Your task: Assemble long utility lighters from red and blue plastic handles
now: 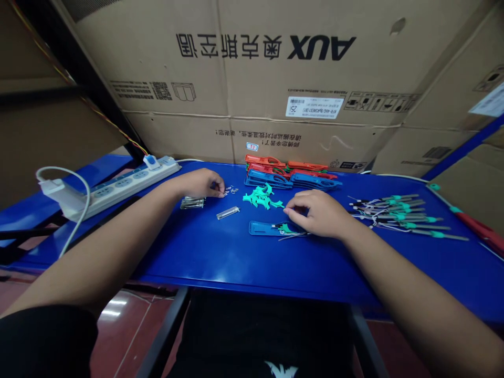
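My left hand (200,184) rests on the blue table with its fingertips curled at a small scatter of silvery metal pieces (230,190). Whether those fingers hold one cannot be seen. Just left of it lies a clear pack of metal parts (192,203), and a small clear tube (227,212) lies below. My right hand (318,212) hangs curled just above a blue plastic clip half (262,228) with green and wire parts (287,229) at its end. Between my hands lies a heap of mint-green plastic pieces (262,198).
Red and blue clip shells (285,173) are stacked at the back. Several green-banded metal probes with thin wires (401,214) lie right, beyond them a red-handled screwdriver (476,228). A white power strip (118,186) sits left. Cardboard cartons (255,68) stand behind the blue table (197,257).
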Demonstrator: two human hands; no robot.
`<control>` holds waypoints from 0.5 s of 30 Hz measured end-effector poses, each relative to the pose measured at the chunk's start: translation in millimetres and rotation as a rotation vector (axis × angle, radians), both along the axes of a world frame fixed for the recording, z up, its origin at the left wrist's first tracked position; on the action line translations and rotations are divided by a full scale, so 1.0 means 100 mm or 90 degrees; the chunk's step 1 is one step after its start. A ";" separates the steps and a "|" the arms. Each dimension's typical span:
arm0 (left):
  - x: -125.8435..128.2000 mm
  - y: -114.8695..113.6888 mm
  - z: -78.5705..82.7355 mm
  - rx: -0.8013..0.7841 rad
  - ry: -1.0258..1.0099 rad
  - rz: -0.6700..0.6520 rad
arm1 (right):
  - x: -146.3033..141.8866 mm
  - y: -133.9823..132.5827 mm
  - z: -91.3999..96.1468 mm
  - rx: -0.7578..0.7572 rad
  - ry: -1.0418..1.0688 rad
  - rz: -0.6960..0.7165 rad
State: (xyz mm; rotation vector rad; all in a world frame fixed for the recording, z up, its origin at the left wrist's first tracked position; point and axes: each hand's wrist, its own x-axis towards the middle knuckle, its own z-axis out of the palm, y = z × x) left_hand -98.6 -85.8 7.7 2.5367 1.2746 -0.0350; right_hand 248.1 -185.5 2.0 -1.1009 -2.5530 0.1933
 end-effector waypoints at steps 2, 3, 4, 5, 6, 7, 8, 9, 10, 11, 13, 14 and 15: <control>0.00 0.01 -0.01 0.016 -0.012 -0.010 | 0.00 0.00 0.00 -0.002 0.000 0.000; 0.01 0.01 -0.02 0.030 -0.025 -0.009 | -0.01 0.00 0.00 -0.004 0.000 -0.001; 0.02 0.02 -0.03 0.047 -0.042 0.000 | -0.01 0.00 0.00 -0.005 0.000 -0.002; 0.04 0.02 -0.05 0.067 -0.060 0.018 | -0.01 -0.01 0.01 -0.007 0.000 -0.003; 0.06 0.03 -0.07 0.085 -0.076 0.047 | -0.01 -0.01 0.01 -0.009 0.000 -0.003; 0.09 0.03 -0.09 0.097 -0.087 0.083 | -0.02 -0.01 0.01 -0.011 -0.001 -0.001; 0.12 0.04 -0.12 0.103 -0.092 0.121 | -0.02 -0.02 0.01 -0.014 -0.002 0.000; 0.15 0.05 -0.14 0.101 -0.091 0.152 | -0.03 -0.02 0.01 -0.016 -0.002 0.002; 0.18 0.06 -0.16 0.095 -0.089 0.175 | -0.03 -0.02 0.01 -0.017 -0.003 0.004; 0.21 0.07 -0.18 0.087 -0.086 0.189 | -0.03 -0.02 0.00 -0.017 -0.003 0.005; 0.24 0.08 -0.21 0.077 -0.081 0.201 | -0.03 -0.01 0.00 -0.016 -0.005 0.004; 0.25 0.09 -0.22 0.074 -0.078 0.206 | -0.04 -0.01 0.00 -0.016 -0.005 0.004; 0.26 0.10 -0.22 0.071 -0.076 0.210 | -0.03 -0.01 -0.01 -0.016 -0.006 0.005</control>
